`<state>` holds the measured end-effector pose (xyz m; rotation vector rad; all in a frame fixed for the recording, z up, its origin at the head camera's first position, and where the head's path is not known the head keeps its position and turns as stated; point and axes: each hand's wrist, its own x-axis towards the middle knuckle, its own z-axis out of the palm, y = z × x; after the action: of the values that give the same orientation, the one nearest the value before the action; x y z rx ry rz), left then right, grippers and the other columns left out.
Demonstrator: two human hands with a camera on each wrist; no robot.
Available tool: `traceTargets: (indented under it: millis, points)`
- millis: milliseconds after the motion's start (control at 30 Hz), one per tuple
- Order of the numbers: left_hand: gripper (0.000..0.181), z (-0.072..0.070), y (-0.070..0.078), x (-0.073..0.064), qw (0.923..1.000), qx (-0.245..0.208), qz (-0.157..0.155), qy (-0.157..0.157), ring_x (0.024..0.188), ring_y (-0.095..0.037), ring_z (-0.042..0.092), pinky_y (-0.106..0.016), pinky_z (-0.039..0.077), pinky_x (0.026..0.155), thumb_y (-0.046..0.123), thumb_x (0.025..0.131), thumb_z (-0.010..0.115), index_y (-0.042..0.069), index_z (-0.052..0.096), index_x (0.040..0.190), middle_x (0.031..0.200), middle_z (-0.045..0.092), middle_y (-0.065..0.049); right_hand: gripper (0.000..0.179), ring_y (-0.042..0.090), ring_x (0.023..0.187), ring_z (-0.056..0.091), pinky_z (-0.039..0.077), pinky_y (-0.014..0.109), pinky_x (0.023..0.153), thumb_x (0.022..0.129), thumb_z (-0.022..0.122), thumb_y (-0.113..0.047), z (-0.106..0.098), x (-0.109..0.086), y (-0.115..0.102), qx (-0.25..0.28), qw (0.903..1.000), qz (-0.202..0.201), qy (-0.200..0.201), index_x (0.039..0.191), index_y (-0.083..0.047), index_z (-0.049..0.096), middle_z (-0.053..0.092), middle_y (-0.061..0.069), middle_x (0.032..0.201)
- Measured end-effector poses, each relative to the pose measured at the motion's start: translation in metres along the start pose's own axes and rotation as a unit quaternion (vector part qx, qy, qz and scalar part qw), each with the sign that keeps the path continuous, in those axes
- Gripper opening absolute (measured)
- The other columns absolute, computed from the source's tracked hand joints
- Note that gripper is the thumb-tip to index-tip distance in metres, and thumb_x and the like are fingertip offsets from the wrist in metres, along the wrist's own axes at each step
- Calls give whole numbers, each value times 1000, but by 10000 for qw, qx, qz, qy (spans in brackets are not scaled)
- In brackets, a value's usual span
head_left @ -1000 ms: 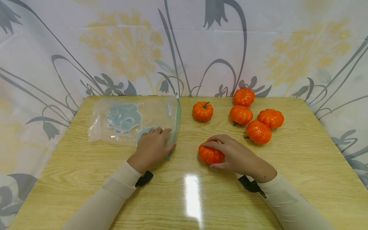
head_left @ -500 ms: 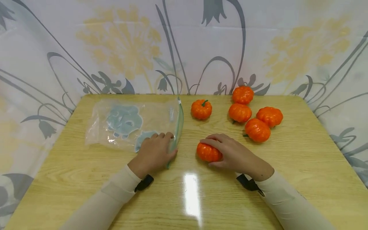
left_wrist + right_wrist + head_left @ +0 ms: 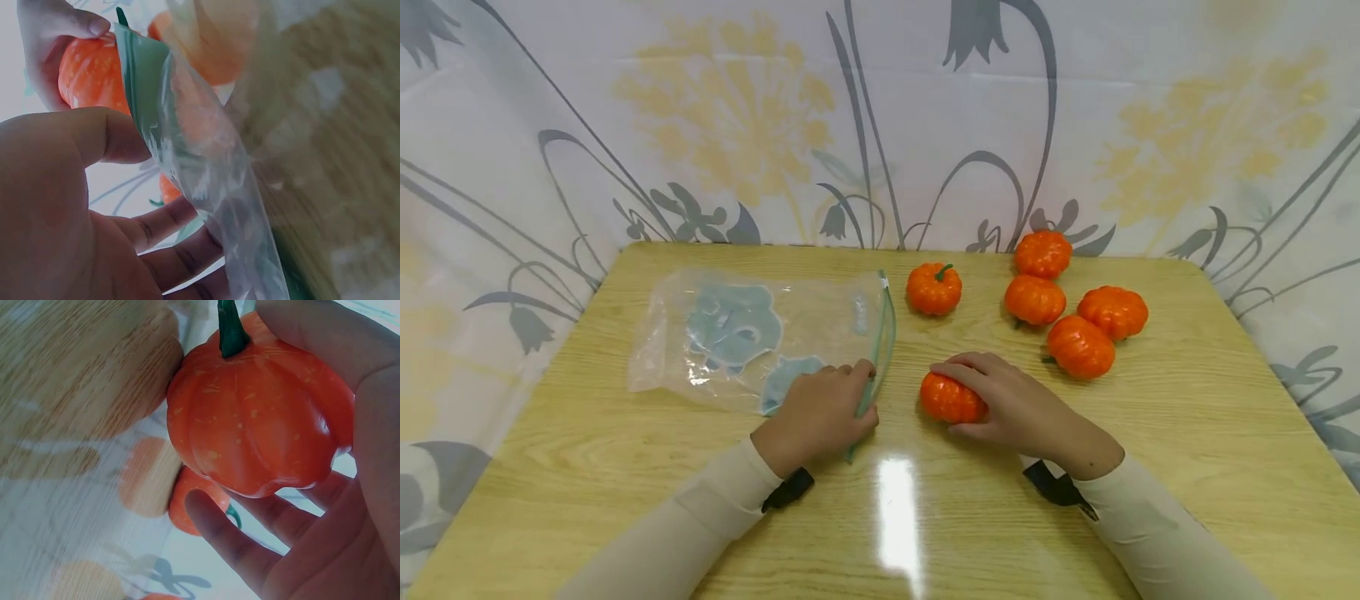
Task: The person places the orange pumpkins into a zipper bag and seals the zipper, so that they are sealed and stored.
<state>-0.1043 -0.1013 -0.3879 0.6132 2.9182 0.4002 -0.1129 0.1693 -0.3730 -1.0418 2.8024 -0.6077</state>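
A clear zip bag (image 3: 820,304) with pale blue printed figures lies on the left half of the table. My left hand (image 3: 823,417) holds its green-edged mouth near the front corner; in the left wrist view the thumb and fingers (image 3: 178,250) are at the bag's edge (image 3: 147,78). The two green strips of the mouth stand slightly apart. To the right of it, my right hand (image 3: 1022,408) grips a small orange pumpkin (image 3: 951,398) from above and the side. The right wrist view shows this pumpkin (image 3: 250,412) with its green stem, between thumb and fingers.
A single orange pumpkin (image 3: 934,289) with its stem up stands behind, near the bag's mouth. Several more pumpkins (image 3: 1080,347) sit grouped at the back right. A flower-patterned cloth (image 3: 895,108) hangs behind the wooden table (image 3: 1187,417).
My left hand has moved slightly right and nearer to me, drawing the bag's mouth along, and its green strips have spread apart. My right hand keeps its hold on the pumpkin, nearly still.
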Motion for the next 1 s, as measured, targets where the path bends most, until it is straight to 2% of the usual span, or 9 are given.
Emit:
traceTargets:
  millis: [200,367,500,700,867,1000]
  points:
    - [37,-2,2,-2,9998,-138,-7,-129,84,-22,66,-35,48,59,37,100,54,13,56,128,106,73,-6,73,31,125,56,48,53,103,79,85,-32,0,2,0,-41,10000,-77,39,144,-19,54,56,9,139]
    - [29,1,1,-3,9995,-233,196,-94,72,-18,62,-34,48,58,33,100,57,12,56,120,91,71,-4,73,31,124,57,49,53,102,80,84,-33,1,1,-1,-57,10000,-37,15,144,-19,53,56,9,139]
    - [27,4,0,-4,9989,-250,387,-90,63,-15,55,-32,45,54,31,97,63,12,55,115,78,64,-1,73,32,125,57,49,53,102,80,84,-34,2,0,-1,-53,10000,-39,2,145,-18,53,55,11,139]
    - [32,1,2,-1,9990,-310,285,-176,60,-15,52,-31,42,52,36,93,70,14,52,107,72,57,2,74,33,125,57,49,53,102,80,84,-35,-2,3,1,-143,9999,2,52,145,-19,52,55,11,139]
    - [32,3,3,-3,9982,-438,203,-356,61,-17,49,-30,39,50,34,87,73,13,51,99,76,51,0,73,33,126,56,48,54,103,82,82,-35,1,2,1,-57,10000,33,-40,146,-17,52,55,11,140]
    - [29,3,3,-4,9980,-404,249,-407,62,-18,47,-29,37,49,30,82,70,14,49,95,81,47,-2,73,33,125,56,49,53,103,82,82,-35,1,2,1,-88,9999,49,-28,146,-17,51,55,11,139]
